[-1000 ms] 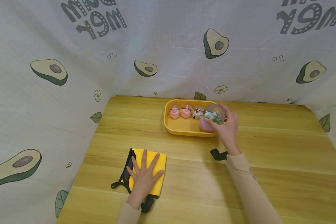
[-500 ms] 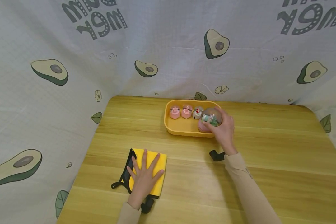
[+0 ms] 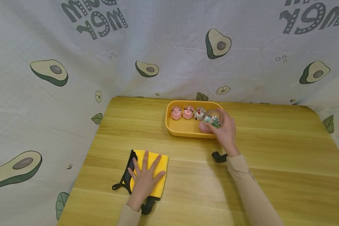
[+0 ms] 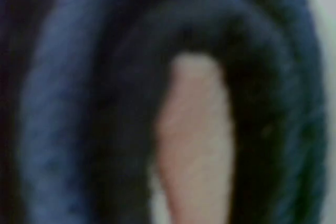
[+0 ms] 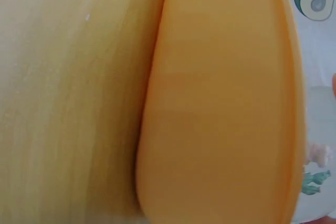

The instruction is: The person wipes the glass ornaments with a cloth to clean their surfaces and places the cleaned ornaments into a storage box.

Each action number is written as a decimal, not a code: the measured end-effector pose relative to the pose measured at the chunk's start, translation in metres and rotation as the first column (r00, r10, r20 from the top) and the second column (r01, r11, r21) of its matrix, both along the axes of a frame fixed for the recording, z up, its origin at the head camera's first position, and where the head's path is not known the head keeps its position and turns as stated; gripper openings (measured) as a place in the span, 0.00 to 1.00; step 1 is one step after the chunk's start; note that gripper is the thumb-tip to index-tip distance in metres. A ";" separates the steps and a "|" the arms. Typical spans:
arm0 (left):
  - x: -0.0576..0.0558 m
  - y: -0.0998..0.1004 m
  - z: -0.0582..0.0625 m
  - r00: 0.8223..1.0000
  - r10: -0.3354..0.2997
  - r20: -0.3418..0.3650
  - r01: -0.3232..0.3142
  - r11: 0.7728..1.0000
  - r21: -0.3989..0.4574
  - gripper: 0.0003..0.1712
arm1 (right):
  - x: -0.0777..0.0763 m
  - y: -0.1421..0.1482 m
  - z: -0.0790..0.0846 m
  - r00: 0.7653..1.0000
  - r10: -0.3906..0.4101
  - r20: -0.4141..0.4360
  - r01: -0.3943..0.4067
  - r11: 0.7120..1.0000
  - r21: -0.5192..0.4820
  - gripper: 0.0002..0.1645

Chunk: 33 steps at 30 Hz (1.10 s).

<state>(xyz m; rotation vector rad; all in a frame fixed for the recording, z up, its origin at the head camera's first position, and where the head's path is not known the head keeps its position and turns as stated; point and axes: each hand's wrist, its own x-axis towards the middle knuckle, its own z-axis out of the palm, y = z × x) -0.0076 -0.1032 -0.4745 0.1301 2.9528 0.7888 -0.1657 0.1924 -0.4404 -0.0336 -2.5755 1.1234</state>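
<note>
My right hand grips a large snow globe with a clear dome, green and white figures inside and a pink base. It is over the right end of a yellow-orange tray, its base overlapping the tray's inside in the head view. The right wrist view shows the tray's outer wall, with part of the dome past its rim. My left hand rests with fingers spread on a folded yellow cloth with black edging. Blurred dark material fills most of the left wrist view.
Inside the tray, along its back side, stand two small pink globes, the left one and the middle one, and a small white one. A wooden table carries everything. An avocado-print curtain hangs behind.
My right hand has moved slightly left and down with the snow globe over the tray's right end, then stayed almost still. The left hand has not moved.
</note>
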 end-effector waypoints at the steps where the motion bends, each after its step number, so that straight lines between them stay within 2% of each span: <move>1: 0.000 -0.001 0.001 1.000 -0.004 0.008 0.004 1.000 0.007 0.34 | 0.000 0.000 0.001 1.000 0.009 0.012 -0.009 1.000 0.012 0.45; 9: -0.002 -0.010 0.014 0.998 -0.039 0.053 0.037 0.999 0.038 0.34 | 0.006 -0.001 0.008 0.996 0.037 0.082 -0.046 0.993 0.105 0.48; 12: -0.003 -0.013 0.022 0.999 -0.040 0.024 0.039 0.999 0.036 0.34 | 0.010 -0.001 0.010 0.995 0.040 0.094 -0.050 0.993 0.106 0.47; 15: -0.007 -0.017 0.033 0.998 -0.031 -0.045 0.033 0.999 0.037 0.35 | 0.014 0.001 0.012 0.995 0.043 0.089 -0.052 0.994 0.097 0.46; 19: -0.020 -0.020 0.049 0.987 -0.016 -0.159 0.019 1.000 0.021 0.35 | 0.020 0.005 0.017 0.999 0.030 0.012 -0.031 0.994 0.106 0.42; 24: -0.041 -0.009 0.068 0.956 -0.020 -0.294 0.021 1.000 0.001 0.36 | 0.029 0.008 0.027 0.993 0.023 -0.114 -0.001 0.982 0.188 0.40; 29: -0.061 0.015 0.077 0.924 -0.075 -0.376 0.054 0.996 -0.066 0.38 | 0.038 0.003 0.037 0.986 0.063 -0.157 -0.001 0.931 0.364 0.42; 33: -0.073 0.037 0.080 0.916 -0.103 -0.388 0.055 0.990 -0.133 0.37 | 0.046 -0.006 0.041 0.984 0.075 -0.163 0.008 0.891 0.454 0.43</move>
